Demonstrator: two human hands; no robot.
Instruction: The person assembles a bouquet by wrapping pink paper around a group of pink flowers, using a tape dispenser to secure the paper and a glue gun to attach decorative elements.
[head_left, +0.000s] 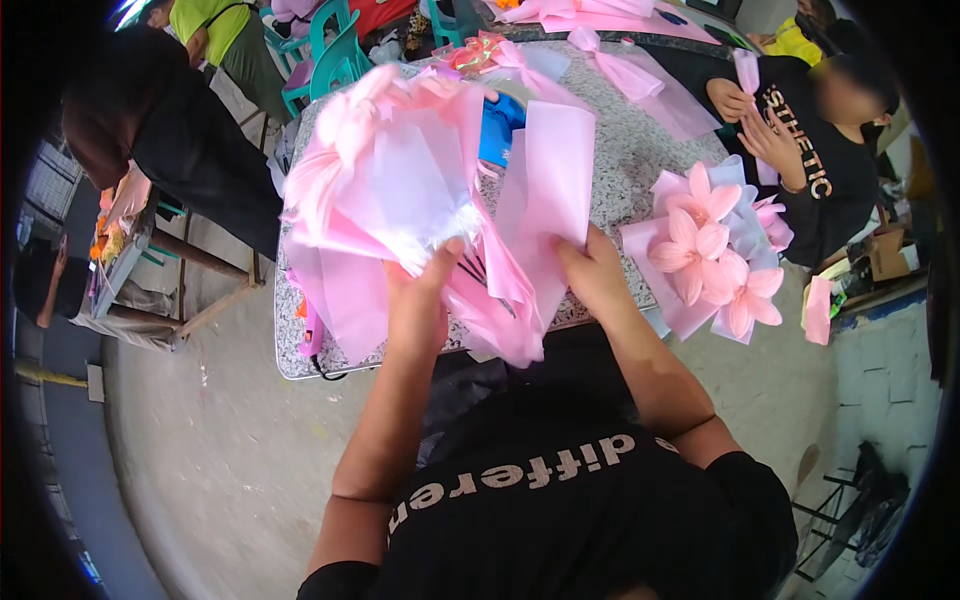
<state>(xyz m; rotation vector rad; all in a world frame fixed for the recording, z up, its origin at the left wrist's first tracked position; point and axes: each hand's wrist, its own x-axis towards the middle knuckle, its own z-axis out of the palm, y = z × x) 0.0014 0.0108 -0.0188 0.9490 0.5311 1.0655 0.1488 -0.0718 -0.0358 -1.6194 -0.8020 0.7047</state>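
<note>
A bouquet wrapped in pink paper (349, 202), with fluffy pink flowers at its far left side and dark stems near its base, is held up over the table. My left hand (424, 292) grips it near the base, thumb on a white feathery trim. In my right hand (592, 266) is the lower edge of a folded sheet of pink wrapping paper (559, 172), just right of the bouquet. Another bouquet with large pink petalled flowers (697, 247) lies at the table's right side. A pink glue gun (311, 334) is partly visible at the near left corner.
The speckled table (615, 187) also bears a blue item (499, 131) behind the bouquet and pink wrapped pieces (622, 71) at the far side. A co-worker (810, 157) handles pink paper at the right. Another person (202, 142) stands left; teal chairs (334, 56) stand behind.
</note>
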